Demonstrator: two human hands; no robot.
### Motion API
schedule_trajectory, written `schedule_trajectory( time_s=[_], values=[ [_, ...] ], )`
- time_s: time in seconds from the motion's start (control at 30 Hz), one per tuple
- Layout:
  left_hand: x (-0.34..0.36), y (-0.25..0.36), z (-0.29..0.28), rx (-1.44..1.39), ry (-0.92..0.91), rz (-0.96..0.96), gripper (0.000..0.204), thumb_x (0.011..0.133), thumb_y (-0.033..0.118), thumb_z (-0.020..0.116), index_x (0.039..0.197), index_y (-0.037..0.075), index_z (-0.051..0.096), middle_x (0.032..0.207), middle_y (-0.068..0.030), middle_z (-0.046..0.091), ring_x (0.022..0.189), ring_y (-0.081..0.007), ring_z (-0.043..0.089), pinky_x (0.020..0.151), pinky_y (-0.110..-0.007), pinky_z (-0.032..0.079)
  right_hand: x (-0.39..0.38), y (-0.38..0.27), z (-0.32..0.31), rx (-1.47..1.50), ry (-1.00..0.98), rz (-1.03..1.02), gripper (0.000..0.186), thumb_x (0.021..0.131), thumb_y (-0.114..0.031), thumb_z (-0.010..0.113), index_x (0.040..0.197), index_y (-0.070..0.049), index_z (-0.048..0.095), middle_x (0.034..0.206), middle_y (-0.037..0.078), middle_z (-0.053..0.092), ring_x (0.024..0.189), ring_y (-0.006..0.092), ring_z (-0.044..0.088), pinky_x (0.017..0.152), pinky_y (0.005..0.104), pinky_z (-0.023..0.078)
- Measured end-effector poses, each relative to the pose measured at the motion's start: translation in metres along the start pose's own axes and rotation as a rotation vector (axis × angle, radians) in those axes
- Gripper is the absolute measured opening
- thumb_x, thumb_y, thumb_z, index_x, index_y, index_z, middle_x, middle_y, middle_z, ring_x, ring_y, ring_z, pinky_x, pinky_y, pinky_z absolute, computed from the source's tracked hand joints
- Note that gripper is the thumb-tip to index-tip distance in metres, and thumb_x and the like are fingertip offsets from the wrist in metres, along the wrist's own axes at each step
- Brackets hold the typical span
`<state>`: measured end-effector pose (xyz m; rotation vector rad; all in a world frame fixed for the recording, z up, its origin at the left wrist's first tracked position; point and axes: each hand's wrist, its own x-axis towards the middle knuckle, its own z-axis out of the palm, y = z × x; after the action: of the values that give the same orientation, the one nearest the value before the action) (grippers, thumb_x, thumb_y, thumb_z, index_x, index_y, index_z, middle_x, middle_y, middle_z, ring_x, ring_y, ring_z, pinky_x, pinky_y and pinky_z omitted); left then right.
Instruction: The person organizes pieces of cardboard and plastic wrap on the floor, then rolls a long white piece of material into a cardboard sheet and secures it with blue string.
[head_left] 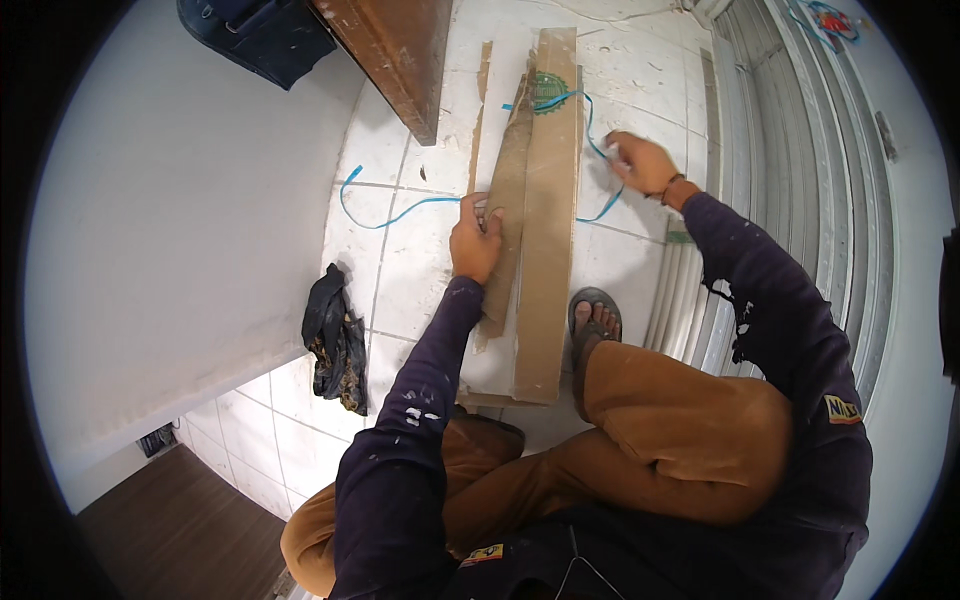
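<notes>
Long folded pieces of brown cardboard (547, 250) lie lengthwise on the floor in front of me, with a green round print near the far end. My left hand (476, 242) is closed on the left edge of a folded cardboard flap (508, 215), its fingers curled at the edge. A thin blue strap (405, 208) comes out on the left and passes under the cardboard. Another length of it crosses over the top near the print and loops on the right. There my right hand (645, 165), raised off the cardboard, has its fingers pinched on the strap.
A brown wooden piece (400, 60) and a dark blue bag (260, 40) are at the far left. Crumpled black plastic (335, 340) lies by the white wall panel (200, 220). Long pale metal profiles (790, 180) line the right. My sandalled foot (594, 315) is beside the cardboard.
</notes>
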<state>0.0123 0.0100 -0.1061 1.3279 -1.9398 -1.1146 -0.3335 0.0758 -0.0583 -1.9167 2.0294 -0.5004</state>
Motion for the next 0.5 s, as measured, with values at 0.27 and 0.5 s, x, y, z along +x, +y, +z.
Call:
schedule_trajectory(
  time_s=[0.27, 0.5],
  values=[
    [0.011, -0.038, -0.001, -0.582, -0.050, -0.043, 0.035, 0.103, 0.012, 0.066, 0.133, 0.003, 0.051, 0.097, -0.0061, 0.072, 0.084, -0.0086, 0.065, 0.071, -0.024, 0.050, 0.017, -0.109, 0.037, -0.155, -0.475, -0.793, 0.078, 0.068, -0.024, 0.085, 0.141, -0.017, 0.059, 0.143, 0.015, 0.052, 0.144, 0.0342, 0.040, 0.115, 0.0490, 0.035],
    [0.007, -0.019, 0.003, -0.541, -0.070, -0.103, 0.037, 0.103, 0.014, 0.067, 0.135, 0.004, 0.051, 0.097, -0.0057, 0.071, 0.084, -0.0086, 0.062, 0.074, -0.024, 0.050, 0.019, -0.107, 0.045, -0.444, -0.564, -0.862, 0.104, 0.053, -0.026, 0.089, 0.149, -0.021, 0.048, 0.141, 0.014, 0.052, 0.141, 0.0325, 0.041, 0.113, 0.0507, 0.031]
  ],
)
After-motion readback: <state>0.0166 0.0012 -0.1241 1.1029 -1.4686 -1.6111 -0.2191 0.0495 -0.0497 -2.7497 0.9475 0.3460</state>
